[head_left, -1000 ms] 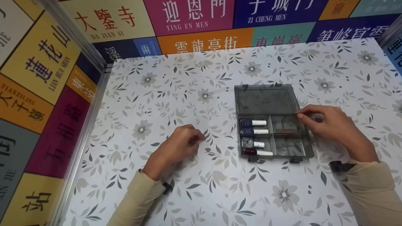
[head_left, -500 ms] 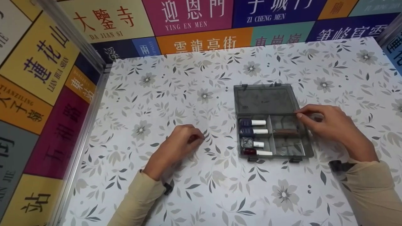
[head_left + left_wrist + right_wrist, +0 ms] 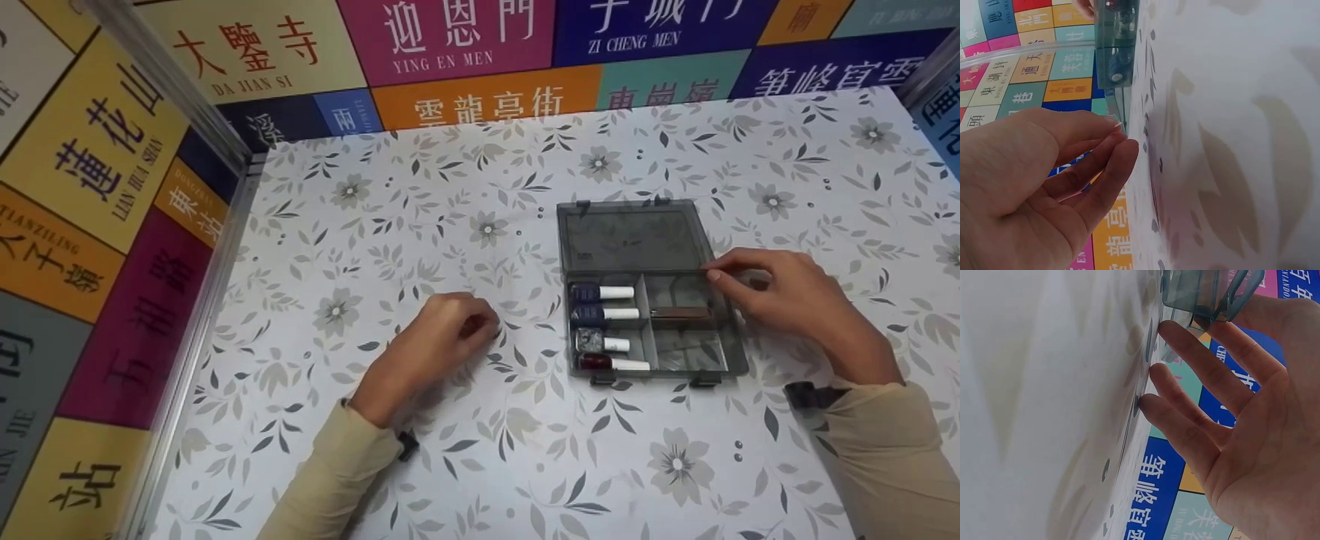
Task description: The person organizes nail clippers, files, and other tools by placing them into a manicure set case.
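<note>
A smoky clear plastic compartment box lies with its lid folded back on the table. In its left compartments lie nail polish bottles: two dark blue ones, a glittery silver one and a dark red one. A slim brown bar-shaped item sits in a right compartment. My right hand pinches the box's right edge near the hinge with thumb and forefinger; in the right wrist view its other fingers spread by the tabletop. My left hand rests left of the box, loosely curled and holding nothing.
A white tablecloth with grey leaves and flowers covers the table. Colourful panels with Chinese lettering stand along the back and the left side. Below each hand, a dark strap shows at the sleeve.
My left hand has shifted slightly to the right and away from me, its fingers curling a little more. My right hand and the box stay in place.
</note>
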Available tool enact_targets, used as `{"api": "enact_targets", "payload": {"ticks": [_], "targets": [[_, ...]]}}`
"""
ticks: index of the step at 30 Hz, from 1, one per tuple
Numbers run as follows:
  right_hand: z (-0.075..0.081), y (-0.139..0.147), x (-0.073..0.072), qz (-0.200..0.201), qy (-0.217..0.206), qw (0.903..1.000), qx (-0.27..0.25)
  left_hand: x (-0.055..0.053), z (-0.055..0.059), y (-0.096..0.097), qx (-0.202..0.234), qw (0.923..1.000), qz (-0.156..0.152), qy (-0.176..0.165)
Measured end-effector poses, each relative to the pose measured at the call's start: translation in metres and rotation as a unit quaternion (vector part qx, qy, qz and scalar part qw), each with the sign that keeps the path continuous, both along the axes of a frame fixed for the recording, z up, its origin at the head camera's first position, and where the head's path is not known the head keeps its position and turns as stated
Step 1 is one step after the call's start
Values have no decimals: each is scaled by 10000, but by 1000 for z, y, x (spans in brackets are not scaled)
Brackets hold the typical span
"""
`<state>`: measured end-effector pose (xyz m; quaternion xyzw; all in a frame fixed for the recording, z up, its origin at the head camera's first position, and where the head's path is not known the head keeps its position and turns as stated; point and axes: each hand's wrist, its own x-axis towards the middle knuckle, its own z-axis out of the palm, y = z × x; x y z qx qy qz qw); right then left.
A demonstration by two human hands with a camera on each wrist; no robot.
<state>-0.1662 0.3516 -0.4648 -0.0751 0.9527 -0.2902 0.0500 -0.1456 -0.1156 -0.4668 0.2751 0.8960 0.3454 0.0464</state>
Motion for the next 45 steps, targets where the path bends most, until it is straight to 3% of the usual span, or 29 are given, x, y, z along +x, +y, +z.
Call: {"api": "enact_targets", "payload": {"ticks": [8,15,23,33,41,45], "targets": [[0,1,-1,30,-57,10000,-48,0,4,15,-169,9998,-93,-66],[1,-1,1,15,9,10000,21,-4,8,35,166,9984,-444,310],[0,2,0,98,198,9996,199,-9,15,64,121,9942,-866,629],[0,2,0,103,106,9999,46,-12,22,87,3,9926,-1163,360],[-1,2,0,118,140,9998,42,-17,26,102,143,9853,-1684,232],[0,1,0,106,125,9998,58,-17,28,108,155,9838,-1776,170]]}}
